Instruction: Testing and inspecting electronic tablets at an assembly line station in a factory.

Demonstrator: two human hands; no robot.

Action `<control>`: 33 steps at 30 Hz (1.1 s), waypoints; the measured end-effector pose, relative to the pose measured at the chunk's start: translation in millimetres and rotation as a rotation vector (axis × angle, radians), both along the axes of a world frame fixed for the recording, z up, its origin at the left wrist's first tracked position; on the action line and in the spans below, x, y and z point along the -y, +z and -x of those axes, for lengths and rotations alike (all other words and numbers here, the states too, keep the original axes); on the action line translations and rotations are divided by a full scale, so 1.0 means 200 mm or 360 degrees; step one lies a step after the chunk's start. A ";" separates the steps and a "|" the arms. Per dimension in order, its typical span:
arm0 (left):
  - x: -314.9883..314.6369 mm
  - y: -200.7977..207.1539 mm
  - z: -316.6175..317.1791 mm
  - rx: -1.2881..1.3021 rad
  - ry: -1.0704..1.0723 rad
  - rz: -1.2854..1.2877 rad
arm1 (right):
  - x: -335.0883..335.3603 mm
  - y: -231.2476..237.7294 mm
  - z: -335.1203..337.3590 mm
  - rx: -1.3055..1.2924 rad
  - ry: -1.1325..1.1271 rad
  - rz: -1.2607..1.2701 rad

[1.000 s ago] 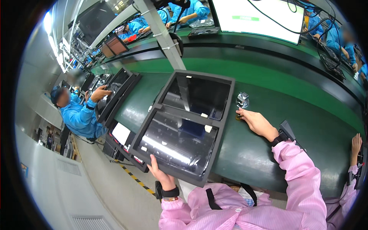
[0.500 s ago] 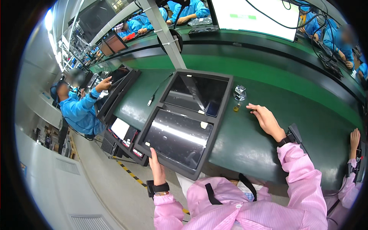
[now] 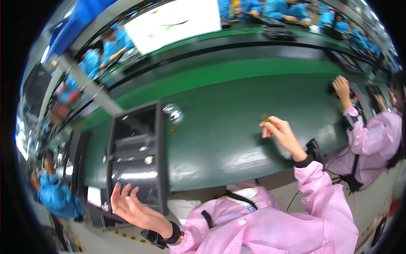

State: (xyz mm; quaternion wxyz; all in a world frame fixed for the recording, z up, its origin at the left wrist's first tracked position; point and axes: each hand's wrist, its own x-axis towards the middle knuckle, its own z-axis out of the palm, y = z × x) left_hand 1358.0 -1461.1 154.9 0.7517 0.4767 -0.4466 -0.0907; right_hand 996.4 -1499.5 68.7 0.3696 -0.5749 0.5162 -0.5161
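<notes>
A white screen (image 3: 179, 30) glows right of a grey post (image 3: 90, 86).

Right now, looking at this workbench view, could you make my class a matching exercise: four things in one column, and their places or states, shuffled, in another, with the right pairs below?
Things
1. Left hand
2. Right hand
3. Shiny silvery piece
4. Large screen

Places or states
A. Lying on the green bench, just right of the black tray
B. Lit mostly white, at the top of the picture
C. Open, holding nothing
D. Pinching a small yellowish piece

Right pairs: 1-C, 2-D, 3-A, 4-B
</notes>
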 end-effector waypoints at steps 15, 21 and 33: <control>0.38 0.25 1.29 0.1169 -0.1675 0.0512 | -0.34 -0.18 0.69 -0.0235 -0.0630 -0.0061; 0.55 0.33 1.56 0.1431 -0.1830 0.0713 | -0.53 -0.22 0.73 -0.0309 -0.0988 -0.0109; 1.07 0.17 2.61 0.1885 -0.2211 0.1042 | -0.58 -0.19 0.72 -0.0344 -0.1260 -0.0150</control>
